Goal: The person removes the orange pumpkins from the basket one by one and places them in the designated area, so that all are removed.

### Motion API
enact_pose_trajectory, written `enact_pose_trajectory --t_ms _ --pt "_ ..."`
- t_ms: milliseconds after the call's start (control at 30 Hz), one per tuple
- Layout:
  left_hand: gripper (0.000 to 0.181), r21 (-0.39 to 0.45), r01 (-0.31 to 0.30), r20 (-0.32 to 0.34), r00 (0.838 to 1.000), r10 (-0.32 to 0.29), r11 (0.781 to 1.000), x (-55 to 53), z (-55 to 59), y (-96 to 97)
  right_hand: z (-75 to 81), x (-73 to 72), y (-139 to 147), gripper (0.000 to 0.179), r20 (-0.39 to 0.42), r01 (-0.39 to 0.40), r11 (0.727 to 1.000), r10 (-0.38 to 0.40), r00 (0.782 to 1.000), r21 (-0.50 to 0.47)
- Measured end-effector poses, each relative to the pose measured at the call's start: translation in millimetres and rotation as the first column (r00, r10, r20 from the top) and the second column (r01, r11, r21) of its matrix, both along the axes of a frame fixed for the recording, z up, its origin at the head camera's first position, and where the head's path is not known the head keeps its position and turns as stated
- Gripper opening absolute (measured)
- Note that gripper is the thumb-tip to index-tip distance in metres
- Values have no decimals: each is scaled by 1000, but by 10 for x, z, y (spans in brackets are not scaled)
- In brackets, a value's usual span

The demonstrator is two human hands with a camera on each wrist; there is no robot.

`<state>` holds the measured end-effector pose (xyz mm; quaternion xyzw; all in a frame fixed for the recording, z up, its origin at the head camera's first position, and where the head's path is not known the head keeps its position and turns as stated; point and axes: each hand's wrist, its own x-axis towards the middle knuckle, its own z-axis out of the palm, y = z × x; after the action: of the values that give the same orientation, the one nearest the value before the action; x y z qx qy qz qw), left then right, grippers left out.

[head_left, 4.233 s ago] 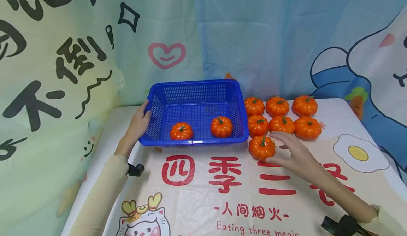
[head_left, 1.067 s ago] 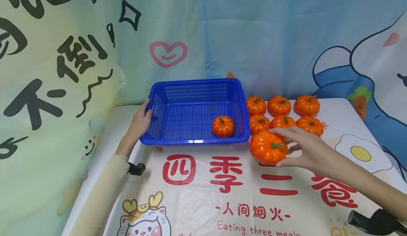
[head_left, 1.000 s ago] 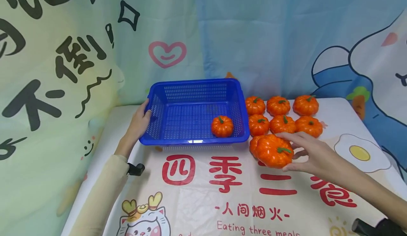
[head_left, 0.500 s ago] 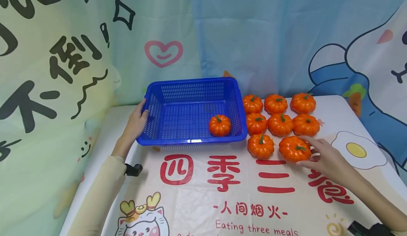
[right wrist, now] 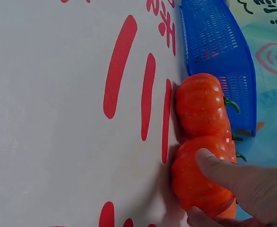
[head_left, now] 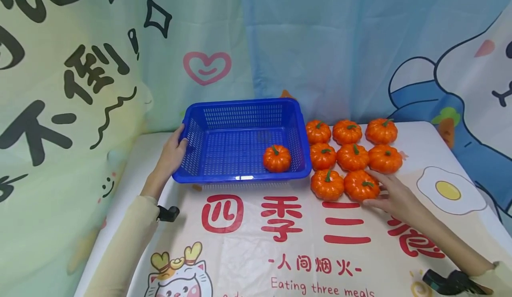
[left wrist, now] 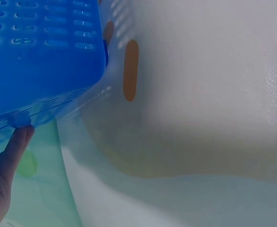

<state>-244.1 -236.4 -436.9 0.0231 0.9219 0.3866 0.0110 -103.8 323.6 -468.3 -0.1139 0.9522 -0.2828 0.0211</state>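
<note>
The blue basket [head_left: 244, 154] stands at the table's back with one small orange pumpkin [head_left: 277, 158] inside, near its front right corner. My left hand [head_left: 173, 152] grips the basket's left side; in the left wrist view a finger [left wrist: 15, 151] presses against the plastic. My right hand [head_left: 394, 197] holds another pumpkin [head_left: 362, 186], which sits on the table at the front of the group. The right wrist view shows the thumb [right wrist: 214, 165] on this pumpkin [right wrist: 195, 179], touching the neighbouring pumpkin [right wrist: 202, 104]. The far fingers are partly hidden.
Right of the basket, pumpkins stand in rows on the table: a back row [head_left: 347, 131], a middle row [head_left: 353, 157] and a front pair including the left one [head_left: 327, 184]. A printed cloth [head_left: 248, 252] covers the table. A patterned curtain [head_left: 304, 52] hangs behind.
The left pumpkin in the basket was lifted out by my right hand, carried right, and set down at the front beside another pumpkin. My left hand stays on the basket.
</note>
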Motion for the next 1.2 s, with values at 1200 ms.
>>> enact_pose_trajectory --t_ms 1200 --pt "57 -8 1 -2 1000 -1 1000 -14 -27 -17 515 182 -445 78 -177 -109 994 104 979 -15"
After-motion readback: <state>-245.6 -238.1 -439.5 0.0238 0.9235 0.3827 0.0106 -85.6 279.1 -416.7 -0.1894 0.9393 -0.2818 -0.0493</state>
